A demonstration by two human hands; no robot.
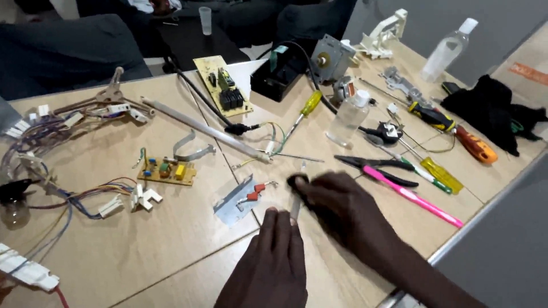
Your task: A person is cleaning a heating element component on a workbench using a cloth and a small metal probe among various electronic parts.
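Wire harness (68, 188): spread loosely far left of the metal strip, its white connectors fanned out so each can be seen.
Small circuit board (166, 171): laid flat, left of the strip, components up.
Metal bracket (237, 199): flat, just left of the strip, red part uppermost.
Left hand (273, 265): set below the strip; the lower end is pinched between closed fingers, apparently to steady it.
Metal strip (297, 202): thin and grey, held nearly upright on the table between both hands.
Right hand (337, 208): curled shut over a small dark piece at the strip's upper part; the exact grip is blurred.
Pink-handled tool (411, 194): right of the strip, parallel with the pliers, handles within reach.
Table edge (485, 208): running diagonally right of the strip; bare wood is left only below and left of the hands.
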